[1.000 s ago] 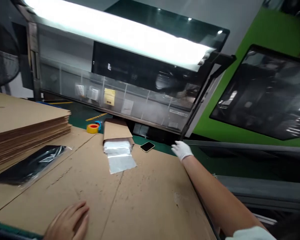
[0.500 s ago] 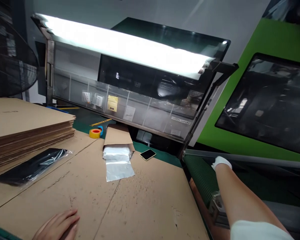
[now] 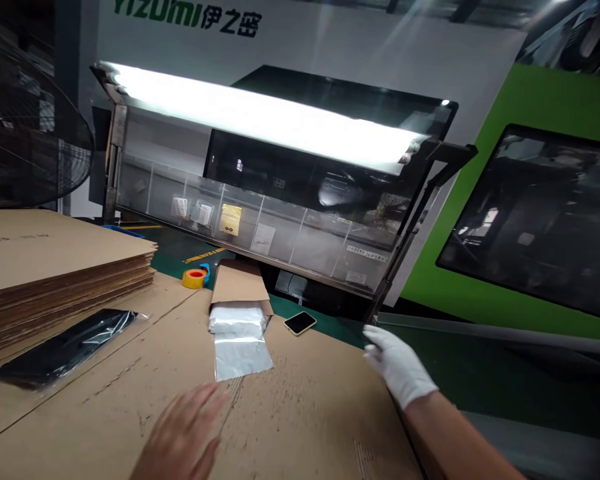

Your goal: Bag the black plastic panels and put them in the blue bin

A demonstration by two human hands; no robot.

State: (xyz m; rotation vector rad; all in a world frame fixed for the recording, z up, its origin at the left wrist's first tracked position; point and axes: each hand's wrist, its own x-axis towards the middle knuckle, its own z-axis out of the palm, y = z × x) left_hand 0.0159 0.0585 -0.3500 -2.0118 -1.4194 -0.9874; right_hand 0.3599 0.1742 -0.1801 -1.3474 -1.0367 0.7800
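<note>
My bare left hand [image 3: 183, 430] is over the cardboard-covered tabletop [image 3: 290, 413], slightly blurred, its fingers stretched out and nothing in it. Just beyond its fingertips lies a stack of clear plastic bags [image 3: 241, 347], sticking out of an open cardboard box [image 3: 240, 283]. My right hand [image 3: 397, 367], in a white glove, reaches over the table's right edge beside the conveyor belt. Its fingers point forward, extended, and I see nothing held. A phone [image 3: 301, 323] lies to the left of the gloved hand, not touched.
Flat cardboard sheets [image 3: 55, 257] are piled at the left, with a black item in a clear bag [image 3: 67, 347] in front. A tape roll [image 3: 194, 279] sits farther back. Behind stands a lit rack with clear bins [image 3: 280, 233]. A green conveyor [image 3: 490, 373] runs at the right.
My right hand has come back left from over the conveyor to the table edge. My left hand has moved forward and right toward the plastic bags. The view has tilted up a little.
</note>
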